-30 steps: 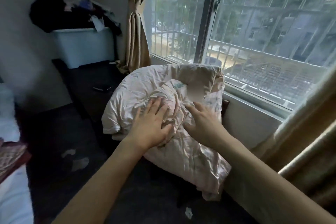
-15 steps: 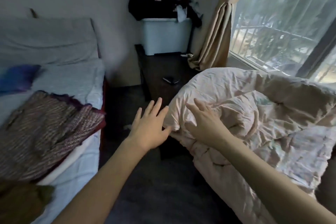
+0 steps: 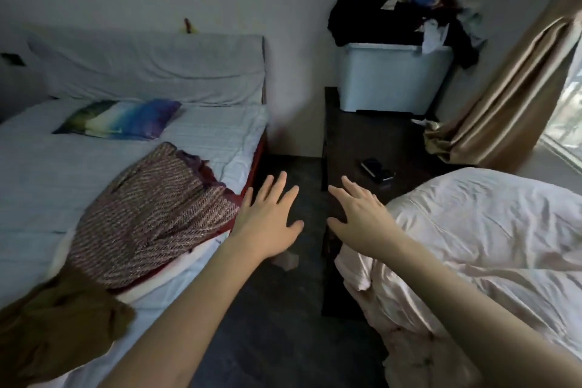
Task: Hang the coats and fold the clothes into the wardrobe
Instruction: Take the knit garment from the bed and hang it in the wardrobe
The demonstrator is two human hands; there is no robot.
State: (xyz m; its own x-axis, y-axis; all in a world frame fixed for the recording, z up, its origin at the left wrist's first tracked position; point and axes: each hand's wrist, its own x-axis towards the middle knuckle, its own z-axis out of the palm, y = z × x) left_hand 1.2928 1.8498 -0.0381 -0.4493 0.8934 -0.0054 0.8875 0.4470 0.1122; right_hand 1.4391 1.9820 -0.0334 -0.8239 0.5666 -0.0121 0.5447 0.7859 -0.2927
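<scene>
The woven brown garment (image 3: 148, 217) is lying on the bed (image 3: 47, 167) as both hands, left hand (image 3: 271, 224) and right hand (image 3: 359, 217), are leaving the pale quilt (image 3: 488, 246), fingers spread and empty, likely turning toward it next.

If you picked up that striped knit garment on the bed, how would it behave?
The knit garment would probably be floppy: it lies crumpled in soft folds. It likely sags and stretches when lifted at one spot. It overhangs the bed edge, so a pull may slide it off.
</scene>
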